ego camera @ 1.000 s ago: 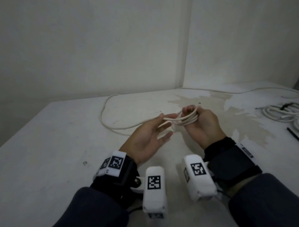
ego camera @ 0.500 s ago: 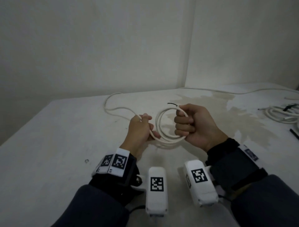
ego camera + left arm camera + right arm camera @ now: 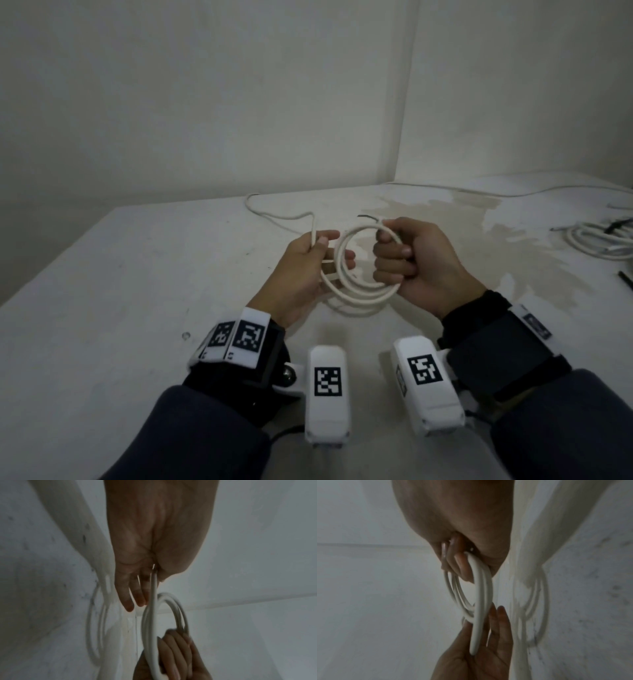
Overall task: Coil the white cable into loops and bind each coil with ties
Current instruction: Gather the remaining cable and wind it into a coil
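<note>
The white cable [image 3: 342,274] hangs in a small round coil of several loops just above the table. My right hand [image 3: 411,263] grips the coil's right side in a fist; the cable's end with dark wire tips [image 3: 368,217] sticks out above it. My left hand [image 3: 305,263] pinches the free strand under its thumb at the coil's left side, with the other fingers stretched behind the loops. The left wrist view shows the left hand [image 3: 147,555] and the coil [image 3: 149,628]. In the right wrist view are the right hand [image 3: 462,527] and the coil [image 3: 482,588].
The loose cable [image 3: 270,214] trails from my left hand over the white table [image 3: 120,308] to the back corner and along the far wall. A coil of white cable [image 3: 596,240] lies at the right edge, with a black tie [image 3: 625,279] beside it.
A second ago my left hand lay open beside a bunched coil. It has since gripped the free strand and brought it to the coil, which now hangs round from my right fist.
</note>
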A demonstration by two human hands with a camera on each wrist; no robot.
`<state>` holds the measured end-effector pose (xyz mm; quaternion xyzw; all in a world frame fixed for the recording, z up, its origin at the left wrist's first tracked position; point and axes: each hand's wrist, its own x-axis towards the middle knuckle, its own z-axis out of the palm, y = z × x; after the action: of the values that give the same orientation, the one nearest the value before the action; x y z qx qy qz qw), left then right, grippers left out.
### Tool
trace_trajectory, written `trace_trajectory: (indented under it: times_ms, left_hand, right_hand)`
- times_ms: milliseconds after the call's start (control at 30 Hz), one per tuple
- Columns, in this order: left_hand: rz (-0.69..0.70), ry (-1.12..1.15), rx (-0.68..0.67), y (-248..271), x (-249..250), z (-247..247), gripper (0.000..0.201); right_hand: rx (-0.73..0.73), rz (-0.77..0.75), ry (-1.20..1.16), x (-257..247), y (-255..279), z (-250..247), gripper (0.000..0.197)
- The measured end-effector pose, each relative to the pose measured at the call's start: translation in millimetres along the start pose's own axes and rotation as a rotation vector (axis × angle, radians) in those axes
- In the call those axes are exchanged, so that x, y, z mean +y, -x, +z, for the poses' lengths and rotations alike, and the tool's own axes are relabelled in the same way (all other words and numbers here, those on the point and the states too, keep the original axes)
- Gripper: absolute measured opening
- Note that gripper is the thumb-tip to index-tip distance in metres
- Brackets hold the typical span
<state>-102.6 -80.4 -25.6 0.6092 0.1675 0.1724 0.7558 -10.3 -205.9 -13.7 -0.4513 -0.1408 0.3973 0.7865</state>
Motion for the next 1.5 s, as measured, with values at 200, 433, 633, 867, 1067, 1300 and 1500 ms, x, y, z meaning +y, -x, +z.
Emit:
trace_trajectory:
  times_ms: [200,433,633,867,1067,1300,1500]
  left_hand:
    - [-0.083,-0.018,-0.106,2.3,-4.1,-5.5,0.027]
    - [0.065,0.012,-0.008,-1.8,-4.8,-6.0,0.027]
    - [0.149,0.037,-0.058,-0.9,-5.1,-4.0,0.027]
    - [0.099,-0.034,-0.080,4.7,-1.8,3.9,0.038]
    - [0.144,-0.217,-0.156,8.1,4.1,12.0,0.037]
    - [0.293,-0.406,-0.122,6.5,5.8,10.0,0.041]
    - [0.391,-0.530,-0.033,3.2,3.5,6.8,0.041]
  right_hand:
    - [0.059,-0.211,-0.519,-2.8,-2.7,-14.4,0.020]
    - [-0.038,-0.010,-0.196,-2.4,-3.4,-11.8,0.019]
    - [-0.061,0.113,-0.040,-2.2,1.2,-3.8,0.022]
    - [-0.067,0.173,0.261,-2.1,7.2,6.6,0.031]
    - [-0.003,-0.032,0.541,3.4,12.9,19.5,0.017]
    - [-0.195,-0.141,0.478,-0.2,13.9,10.1,0.056]
    - [0.019,-0.315,0.822,7.9,6.6,9.7,0.031]
